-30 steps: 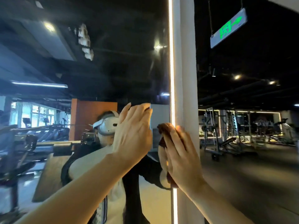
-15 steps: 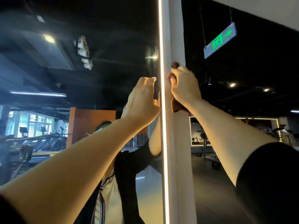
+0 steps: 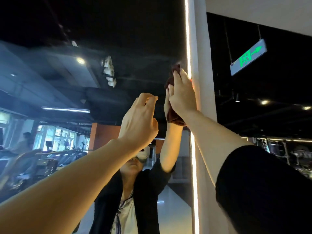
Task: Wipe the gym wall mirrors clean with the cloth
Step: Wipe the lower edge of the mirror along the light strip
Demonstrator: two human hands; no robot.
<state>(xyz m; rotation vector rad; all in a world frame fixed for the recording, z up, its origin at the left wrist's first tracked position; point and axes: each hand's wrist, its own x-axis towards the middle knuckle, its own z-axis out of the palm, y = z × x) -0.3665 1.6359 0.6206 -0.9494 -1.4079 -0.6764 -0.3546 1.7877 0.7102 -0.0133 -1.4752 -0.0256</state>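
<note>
My left hand (image 3: pixel 139 120) hovered loosely curled and holding nothing at the mirror (image 3: pixel 84 73). To its right, my right hand (image 3: pixel 183 95) pressed the cloth (image 3: pixel 171 78) flat-fingered against the glass, long axis vertical, beside the light strip (image 3: pixel 187 39).

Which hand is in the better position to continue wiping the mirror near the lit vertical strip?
The right hand. It already presses the dark brown cloth flat against the large wall mirror, beside the lit vertical strip. The left hand is raised but holds nothing.
</note>
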